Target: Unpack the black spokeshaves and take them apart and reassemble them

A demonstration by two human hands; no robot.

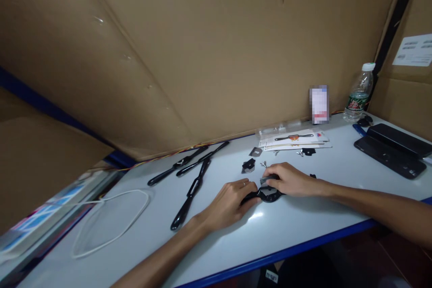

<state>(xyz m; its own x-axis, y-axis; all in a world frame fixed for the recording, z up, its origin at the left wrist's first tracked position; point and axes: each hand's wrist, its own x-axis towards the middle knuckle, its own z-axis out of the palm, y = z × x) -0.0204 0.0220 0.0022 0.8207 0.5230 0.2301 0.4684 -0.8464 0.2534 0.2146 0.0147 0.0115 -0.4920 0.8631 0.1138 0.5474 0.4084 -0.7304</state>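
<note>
A black spokeshave (269,197) lies across the table just in front of me. My left hand (238,195) is closed around its left handle. A grey metal blade (269,190) shows at the middle of the body, where my right hand (281,179) pinches it from above. My right fingers hide part of the blade and the right handle. Just beyond the hands lie a wing screw (263,164), a small black plate (249,163) on a grey one, and another loose blade (255,151).
Several black spokeshave bodies (191,193) lie to the left, near a looped white cable (111,245). Printed cards (293,138) lie at the back, with a black cap plate (308,151) before them. A phone (319,105), water bottle (358,94) and black case (391,150) are on the right.
</note>
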